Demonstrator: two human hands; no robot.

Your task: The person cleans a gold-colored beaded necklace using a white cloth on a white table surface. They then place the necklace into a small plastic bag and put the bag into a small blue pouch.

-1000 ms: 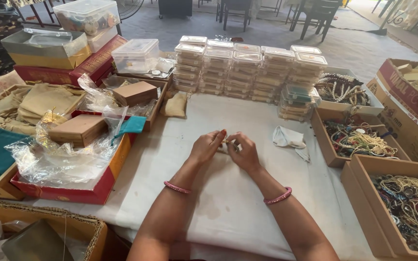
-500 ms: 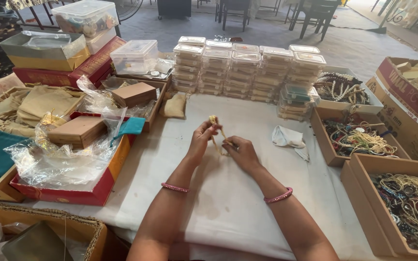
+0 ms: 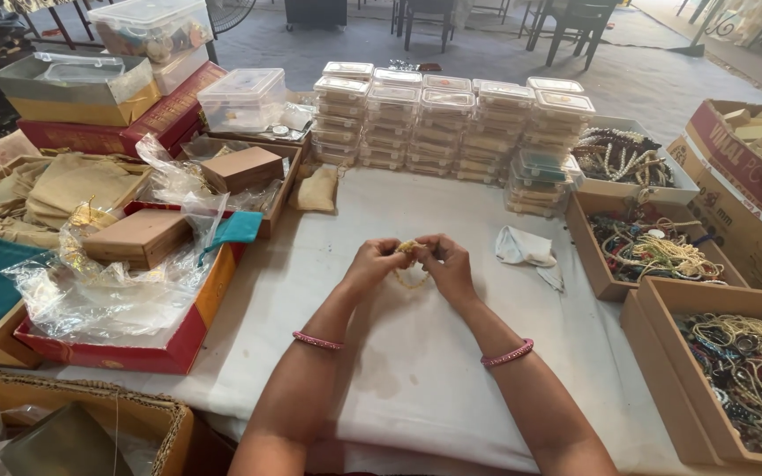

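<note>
left hand (image 3: 372,262) and right hand (image 3: 445,264) pinched shut on small golden piece (image 3: 409,247), its axis too small to tell

Stacked clear plastic boxes (image 3: 451,119) line the top centre of the white-covered bench (image 3: 416,370); cardboard trays of beaded necklaces (image 3: 654,251) fill the right, crumpled plastic wrap (image 3: 108,286) the left.

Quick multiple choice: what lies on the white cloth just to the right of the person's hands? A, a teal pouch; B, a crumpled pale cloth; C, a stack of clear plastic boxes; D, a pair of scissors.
B: a crumpled pale cloth lies on the white table cover just right of the right hand, while the left hand meets it over a small golden piece.
</note>
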